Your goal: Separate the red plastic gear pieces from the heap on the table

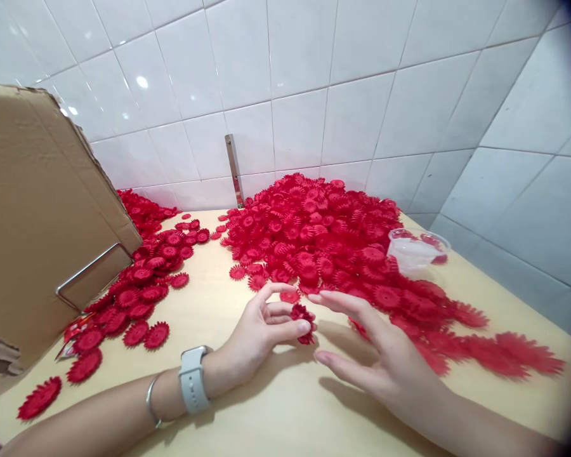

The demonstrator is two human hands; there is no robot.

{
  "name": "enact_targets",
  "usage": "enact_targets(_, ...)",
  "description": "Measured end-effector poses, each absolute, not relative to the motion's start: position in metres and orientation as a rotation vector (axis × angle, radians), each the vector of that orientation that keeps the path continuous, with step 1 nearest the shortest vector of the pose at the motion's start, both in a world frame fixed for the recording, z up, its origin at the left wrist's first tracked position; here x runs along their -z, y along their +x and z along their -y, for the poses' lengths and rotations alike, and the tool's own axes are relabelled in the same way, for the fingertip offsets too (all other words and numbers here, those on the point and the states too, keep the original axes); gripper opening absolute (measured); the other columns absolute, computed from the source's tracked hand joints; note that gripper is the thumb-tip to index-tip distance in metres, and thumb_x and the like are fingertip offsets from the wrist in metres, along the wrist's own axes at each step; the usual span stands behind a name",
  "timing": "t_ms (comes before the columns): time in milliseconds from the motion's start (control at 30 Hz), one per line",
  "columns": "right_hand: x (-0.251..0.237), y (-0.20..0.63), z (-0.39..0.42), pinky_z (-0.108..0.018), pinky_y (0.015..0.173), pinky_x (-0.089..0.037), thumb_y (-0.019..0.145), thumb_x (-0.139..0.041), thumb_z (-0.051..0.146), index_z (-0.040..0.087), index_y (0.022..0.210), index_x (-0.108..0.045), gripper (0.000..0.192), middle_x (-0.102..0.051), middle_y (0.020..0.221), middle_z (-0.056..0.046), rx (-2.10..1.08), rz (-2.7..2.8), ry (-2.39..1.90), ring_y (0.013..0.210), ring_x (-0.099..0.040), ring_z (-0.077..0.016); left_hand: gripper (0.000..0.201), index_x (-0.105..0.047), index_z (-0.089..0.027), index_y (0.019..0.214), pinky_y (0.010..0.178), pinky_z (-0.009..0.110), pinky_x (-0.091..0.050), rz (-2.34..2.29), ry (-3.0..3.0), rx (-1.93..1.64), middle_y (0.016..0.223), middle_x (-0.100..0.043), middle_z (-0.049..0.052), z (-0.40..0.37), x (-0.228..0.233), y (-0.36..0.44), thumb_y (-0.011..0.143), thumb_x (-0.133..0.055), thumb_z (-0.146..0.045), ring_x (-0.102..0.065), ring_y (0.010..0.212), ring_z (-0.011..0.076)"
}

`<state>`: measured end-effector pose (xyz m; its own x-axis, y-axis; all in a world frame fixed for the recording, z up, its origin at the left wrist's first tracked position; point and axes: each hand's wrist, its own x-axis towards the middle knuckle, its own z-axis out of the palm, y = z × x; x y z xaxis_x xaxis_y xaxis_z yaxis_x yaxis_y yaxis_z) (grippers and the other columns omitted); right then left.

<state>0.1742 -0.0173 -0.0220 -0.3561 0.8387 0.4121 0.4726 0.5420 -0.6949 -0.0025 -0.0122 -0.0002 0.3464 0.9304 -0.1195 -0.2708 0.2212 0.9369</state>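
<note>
Low in the middle of the frame, the left hand (259, 333) is pinching a small red flower piece (302, 319) between thumb and fingertips, its grip closed lightly around the piece, which is sitting just above the bench (209, 317). A pale watch (193, 379) and a thin bangle (152, 401) are circling that wrist. The right hand (380, 358) is reaching in from the lower right, fingers spread and loose, its grip wide open and holding nothing; its upper fingertips are lying just beside the flower piece, and whether they are touching it cannot be told.

Behind the hands, a large heap of red petal discs (323, 235) is filling the centre and stretching toward the right of the frame. A clear plastic cup (416, 251) is lying at the heap's right edge. A smaller scatter of discs (137, 292) is spreading down the left side, next to a cardboard sheet (33, 209) leaning at the far left with a metal wire clip (88, 270) across it. White wall tiles (314, 82) are rising behind the bench.
</note>
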Motion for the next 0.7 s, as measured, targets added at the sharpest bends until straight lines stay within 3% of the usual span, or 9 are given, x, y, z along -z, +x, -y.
enact_targets(100,0.0216,0.1742,0.0184,-0.035,0.091,-0.045,0.073,-0.059,0.021,0.028,0.124,-0.031,0.059,-0.049,0.125,-0.006,-0.546,2.087,-0.968,0.112,-0.049,-0.0207,0.05,-0.046,-0.019,0.102,0.072,0.03,-0.046,-0.812,0.981,-0.924,0.087,-0.063,0.005,0.0133,0.0005,-0.0012,0.061,-0.071,-0.006,-0.061,0.075,0.0148)
enact_targets(233,0.0244,0.1753,0.0204,-0.035,0.092,-0.044,0.072,-0.06,0.019,0.026,0.129,-0.025,0.067,-0.047,0.128,-0.008,-0.439,2.161,-0.841,0.113,-0.049,-0.0214,0.05,-0.046,-0.018,0.102,0.07,0.027,-0.046,-0.783,0.998,-0.88,0.082,-0.063,0.004,0.0138,0.0022,-0.0005,0.061,-0.07,-0.003,-0.06,0.075,0.0135)
enact_targets(467,0.0241,0.1757,0.0222,-0.031,0.08,-0.052,0.079,-0.046,0.012,0.024,0.117,-0.042,0.04,-0.063,0.108,-0.006,-0.463,2.076,-0.824,0.095,-0.061,-0.0193,0.048,-0.048,-0.019,0.103,0.072,0.03,-0.047,-0.772,1.018,-0.811,0.088,-0.064,0.005,0.0132,0.0024,-0.001,0.062,-0.071,-0.007,-0.061,0.077,0.0149)
enact_targets(700,0.018,0.1775,0.0216,-0.025,0.07,-0.054,0.081,-0.046,0.014,0.026,0.101,-0.054,0.025,-0.069,0.09,-0.001,-0.616,2.05,-0.854,0.079,-0.066,-0.0157,0.049,-0.047,-0.019,0.104,0.075,0.033,-0.045,-0.811,0.964,-0.776,0.083,-0.064,0.004,0.0133,0.0004,-0.0013,0.063,-0.07,-0.006,-0.062,0.078,0.0176)
